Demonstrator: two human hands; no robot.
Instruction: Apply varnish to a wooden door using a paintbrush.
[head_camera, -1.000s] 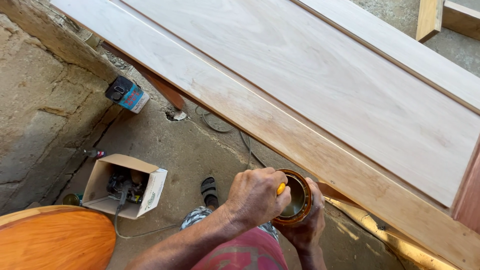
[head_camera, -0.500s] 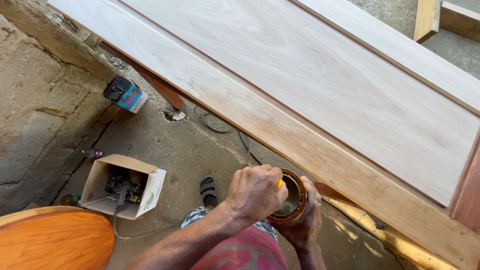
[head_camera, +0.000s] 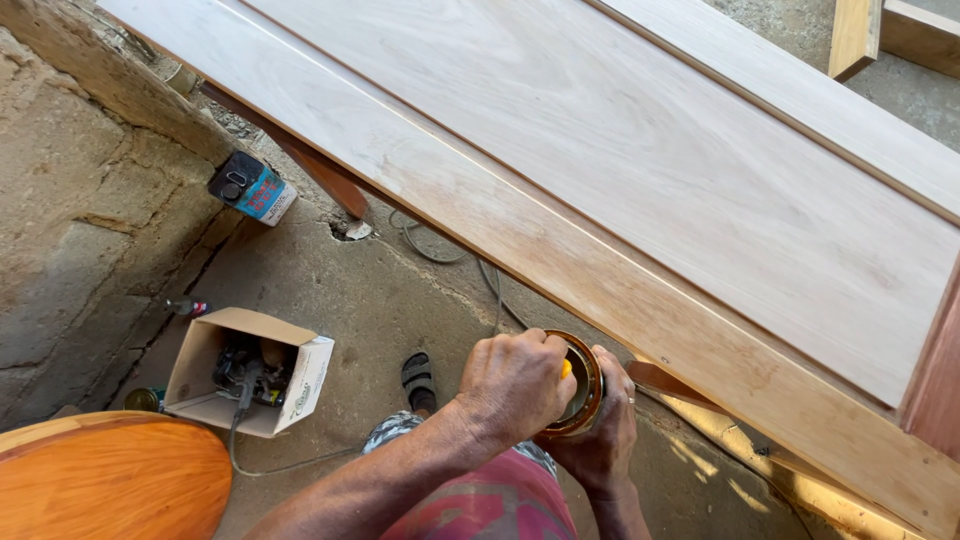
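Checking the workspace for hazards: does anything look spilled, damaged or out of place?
A cable trails loose across the concrete floor under the wooden door panel, close to the sandalled foot. Nothing looks spilled.

Light: bright, even daylight over the pale wooden panel (head_camera: 640, 190).
Sun patches: hard yellow streaks on the concrete floor (head_camera: 400, 300), right of the right grip (head_camera: 600, 430).
Shadow: soft shade beneath the panel edge, above both grips.
Glare: slight sheen on the orange board (head_camera: 110, 480), far left of the left grip (head_camera: 515, 385).
Sharpness: crisp throughout; no motion blur.
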